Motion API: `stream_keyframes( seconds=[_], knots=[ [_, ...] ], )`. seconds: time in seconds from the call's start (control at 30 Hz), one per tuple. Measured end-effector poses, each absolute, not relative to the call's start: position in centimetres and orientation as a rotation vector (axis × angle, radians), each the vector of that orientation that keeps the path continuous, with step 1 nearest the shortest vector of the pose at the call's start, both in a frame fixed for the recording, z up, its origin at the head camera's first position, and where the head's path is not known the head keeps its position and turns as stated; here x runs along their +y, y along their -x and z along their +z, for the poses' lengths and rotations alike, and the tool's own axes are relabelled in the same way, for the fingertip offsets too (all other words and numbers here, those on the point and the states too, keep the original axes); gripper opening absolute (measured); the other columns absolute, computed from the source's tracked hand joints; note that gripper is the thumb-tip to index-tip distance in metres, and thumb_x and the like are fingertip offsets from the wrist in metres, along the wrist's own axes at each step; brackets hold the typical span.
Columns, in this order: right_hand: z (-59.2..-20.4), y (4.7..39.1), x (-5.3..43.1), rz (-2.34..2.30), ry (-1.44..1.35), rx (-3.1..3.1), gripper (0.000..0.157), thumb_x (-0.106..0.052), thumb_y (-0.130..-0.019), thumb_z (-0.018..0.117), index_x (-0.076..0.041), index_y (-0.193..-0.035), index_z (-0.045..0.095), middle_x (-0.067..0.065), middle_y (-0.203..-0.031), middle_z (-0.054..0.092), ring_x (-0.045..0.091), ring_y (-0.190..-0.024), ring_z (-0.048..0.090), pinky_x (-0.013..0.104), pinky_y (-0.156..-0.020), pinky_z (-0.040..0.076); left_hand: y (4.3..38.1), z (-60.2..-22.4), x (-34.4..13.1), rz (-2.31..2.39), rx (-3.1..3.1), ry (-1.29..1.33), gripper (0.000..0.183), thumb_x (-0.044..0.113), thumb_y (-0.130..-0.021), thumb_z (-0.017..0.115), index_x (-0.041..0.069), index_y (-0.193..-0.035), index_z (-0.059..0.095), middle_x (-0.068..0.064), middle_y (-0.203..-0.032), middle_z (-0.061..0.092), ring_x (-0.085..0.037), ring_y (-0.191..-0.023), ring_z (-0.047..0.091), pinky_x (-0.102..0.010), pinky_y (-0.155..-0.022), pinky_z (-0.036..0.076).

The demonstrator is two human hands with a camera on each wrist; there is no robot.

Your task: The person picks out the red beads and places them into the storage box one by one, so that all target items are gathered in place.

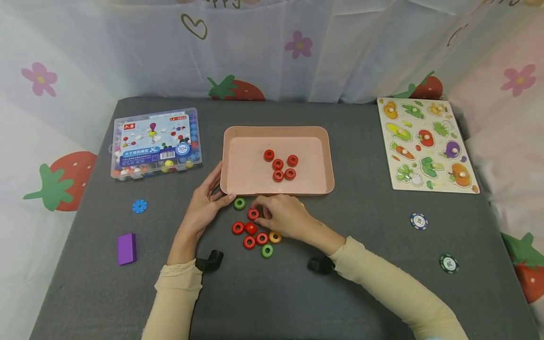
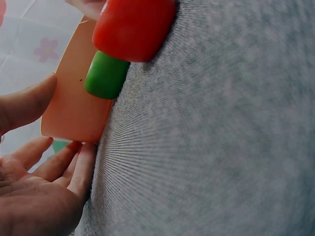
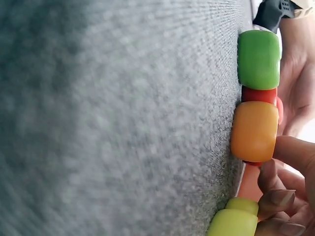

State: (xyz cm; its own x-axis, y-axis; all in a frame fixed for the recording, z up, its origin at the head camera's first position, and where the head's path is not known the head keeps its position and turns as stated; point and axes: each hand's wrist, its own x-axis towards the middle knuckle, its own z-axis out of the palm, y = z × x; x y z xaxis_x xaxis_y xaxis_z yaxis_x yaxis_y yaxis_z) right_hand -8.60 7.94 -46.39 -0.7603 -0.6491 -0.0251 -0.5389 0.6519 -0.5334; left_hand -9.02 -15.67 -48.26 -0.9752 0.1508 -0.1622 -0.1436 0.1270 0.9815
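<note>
My left hand (image 1: pixel 203 204) rests at the near left corner of a pink tray (image 1: pixel 238 186), thumb along the front wall and fingers against the side. Several red beads (image 1: pixel 277 164) with holes lie in the tray. In front of it, my right hand (image 1: pixel 285 215) pinches a red bead (image 1: pixel 253 214) between thumb and index finger. Around that hand on the table are more red beads (image 1: pixel 249 242), a green bead (image 1: pixel 239 204) by the left thumb, another green bead (image 1: pixel 267 250) and an orange bead (image 3: pixel 254 131). Yellow-green beads (image 3: pixel 234 223) sit under the right hand, mostly hidden from above.
A clear box of coloured balls (image 1: pixel 156 144) stands at the back left, a vegetable puzzle board (image 1: pixel 427 144) at the back right. A blue disc (image 1: pixel 139 206) and purple block (image 1: pixel 126 249) lie left; a blue chip (image 1: pixel 419 221) and dark green chip (image 1: pixel 449 263) lie right.
</note>
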Motion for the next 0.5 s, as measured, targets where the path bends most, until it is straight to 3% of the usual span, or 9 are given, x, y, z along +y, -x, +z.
stream_keyframes(
  seconds=[0.5],
  knots=[
    [-44.8,10.6,8.8,-1.2,0.95,2.839,0.025,-0.028,-0.083,0.082,-0.015,-0.101,0.07,-0.01,-0.061,0.053,0.001,-0.053,0.045,0.022,-0.049,0.039,9.0,-48.1,-15.7,1.91,2.192,0.011,0.084,0.008,-0.093,0.071,0.029,-0.16,0.024,0.0,-0.164,0.028,-0.016,-0.15,0.028,-0.046,-0.118,0.034]
  ],
)
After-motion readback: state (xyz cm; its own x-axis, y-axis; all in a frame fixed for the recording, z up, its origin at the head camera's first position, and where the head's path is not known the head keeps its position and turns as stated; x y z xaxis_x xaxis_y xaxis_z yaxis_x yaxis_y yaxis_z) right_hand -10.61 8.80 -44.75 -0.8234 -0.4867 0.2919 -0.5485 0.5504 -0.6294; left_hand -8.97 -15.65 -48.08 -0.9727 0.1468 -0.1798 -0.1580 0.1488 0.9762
